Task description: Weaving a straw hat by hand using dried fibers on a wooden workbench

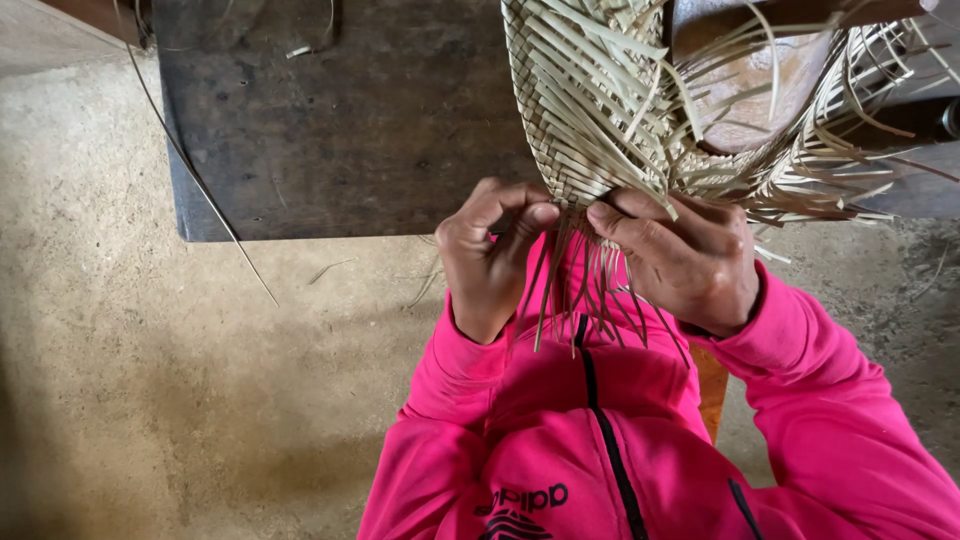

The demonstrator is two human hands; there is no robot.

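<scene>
Both hands work at the lower edge of a woven straw piece (590,110), which hangs over the near edge of a dark wooden bench (340,120). The left hand (490,250) is curled, its thumb and forefinger pinching loose straw strands (585,290) that trail down from the weave's edge. The right hand (690,260), just beside it, grips the weave's edge, thumb pressed on top. Below the weave, pink jacket sleeves (800,350) show above a sandy floor (150,380).
</scene>
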